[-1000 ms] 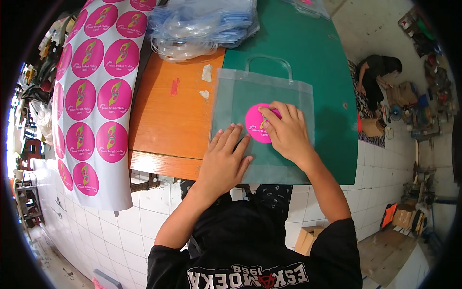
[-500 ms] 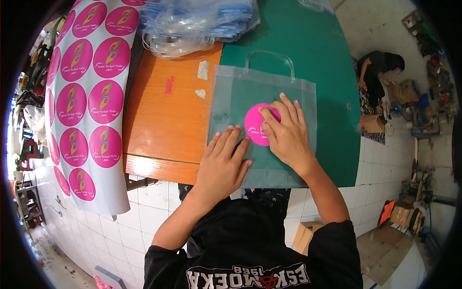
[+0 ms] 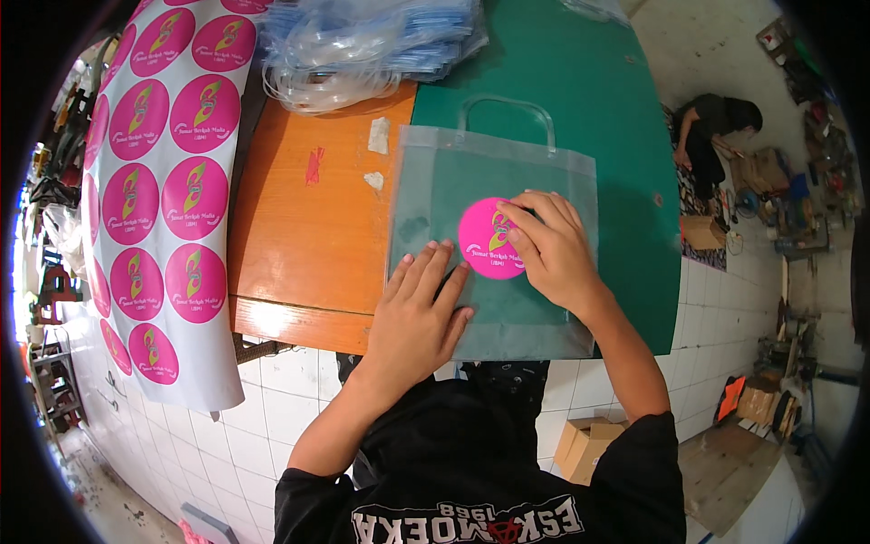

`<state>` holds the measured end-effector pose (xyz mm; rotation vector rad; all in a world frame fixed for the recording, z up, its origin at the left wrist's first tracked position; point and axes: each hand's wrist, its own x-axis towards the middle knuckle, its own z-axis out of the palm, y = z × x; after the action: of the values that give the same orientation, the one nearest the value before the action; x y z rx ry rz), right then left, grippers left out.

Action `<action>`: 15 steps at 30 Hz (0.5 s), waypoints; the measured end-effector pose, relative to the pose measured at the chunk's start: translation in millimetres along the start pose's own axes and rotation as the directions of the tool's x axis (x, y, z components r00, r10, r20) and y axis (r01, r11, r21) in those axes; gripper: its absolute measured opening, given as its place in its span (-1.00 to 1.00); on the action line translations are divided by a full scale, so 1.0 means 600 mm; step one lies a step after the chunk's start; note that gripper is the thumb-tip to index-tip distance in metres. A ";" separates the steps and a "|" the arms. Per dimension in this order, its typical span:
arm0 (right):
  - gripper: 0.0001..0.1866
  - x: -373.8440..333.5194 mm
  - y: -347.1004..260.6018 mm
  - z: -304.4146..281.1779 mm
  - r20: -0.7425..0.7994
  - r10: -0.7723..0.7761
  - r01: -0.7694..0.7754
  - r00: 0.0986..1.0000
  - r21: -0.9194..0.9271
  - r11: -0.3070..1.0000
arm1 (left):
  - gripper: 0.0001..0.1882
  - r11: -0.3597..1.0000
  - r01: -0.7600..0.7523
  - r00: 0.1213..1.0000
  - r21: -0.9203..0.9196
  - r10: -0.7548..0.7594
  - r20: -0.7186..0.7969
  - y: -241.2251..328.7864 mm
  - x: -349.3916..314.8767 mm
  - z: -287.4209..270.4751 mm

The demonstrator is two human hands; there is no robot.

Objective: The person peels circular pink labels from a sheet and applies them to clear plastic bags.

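While the clear stack of bags [image 3: 408, 41], with its loose coils of tube handle [image 3: 317, 91], crowded the far edge of the table [image 3: 299, 236], a long sheet of round pink stickers [image 3: 168, 181] covered the left edge, its curled white end hanging past the near-left corner. Two torn pale scraps [image 3: 379, 136] and a red scrap [image 3: 314, 166] lay on the orange wood between that sheet and the working bag. Beyond the right edge, another person [image 3: 711, 122] in dark clothes sat low near the floor, and an open cardboard box [image 3: 587, 444] stood below the near edge.

Smooth, see-through plastic made up the flat bag [image 3: 430, 186], roughly square, its arched handle [image 3: 507, 98] toward the far edge. On it, right of its middle, sat the glossy pink round sticker [image 3: 482, 249]. The left hand [image 3: 419, 313] lay palm down on the bag, thumb apart from the slightly spread fingers. The right hand [image 3: 560, 258] bent its thumb and fingers over the sticker's right side; whether they pinched or only pressed, I could not tell.

The bag's bottom reached the table's near edge, and a strip of green surface [image 3: 634, 254] ran between its right side and the table's right edge.
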<state>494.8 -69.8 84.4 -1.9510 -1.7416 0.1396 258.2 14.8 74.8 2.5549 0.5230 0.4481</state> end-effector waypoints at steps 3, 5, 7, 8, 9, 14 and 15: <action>-0.67 0.003 -0.003 -0.002 -0.011 -0.074 0.073 0.997 -0.067 0.995 | -0.46 1.000 0.004 1.000 -0.019 -0.004 0.005 -0.002 0.001 0.001; -0.65 0.006 -0.002 0.000 0.001 -0.165 0.163 0.986 -0.155 0.974 | -0.46 0.999 0.008 1.000 -0.033 -0.008 0.008 -0.002 0.001 0.000; -0.64 0.012 -0.004 -0.002 0.020 -0.170 0.171 0.985 -0.174 0.970 | -0.46 0.999 0.014 1.000 -0.042 -0.014 0.004 -0.003 0.002 0.000; -0.64 0.015 -0.005 -0.002 0.035 -0.178 0.181 0.983 -0.194 0.964 | -0.46 0.999 0.020 1.000 -0.046 -0.020 0.008 -0.004 0.001 0.000; -0.64 0.016 -0.004 0.001 0.042 -0.176 0.181 0.984 -0.190 0.965 | -0.45 0.999 0.024 1.000 -0.046 -0.023 0.017 -0.004 0.000 0.000; -0.62 0.023 -0.003 0.004 0.067 -0.179 0.190 0.982 -0.246 0.950 | -0.48 0.999 0.024 0.999 -0.030 -0.024 0.029 -0.006 0.004 0.001; -0.62 0.026 -0.003 0.003 0.075 -0.175 0.188 0.982 -0.239 0.952 | -0.48 0.999 0.027 0.999 -0.026 -0.026 0.036 -0.005 0.005 0.000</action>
<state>495.1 -54.2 87.7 -1.9557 -2.0464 -0.0957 260.2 18.5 73.7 2.5225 0.5339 0.3962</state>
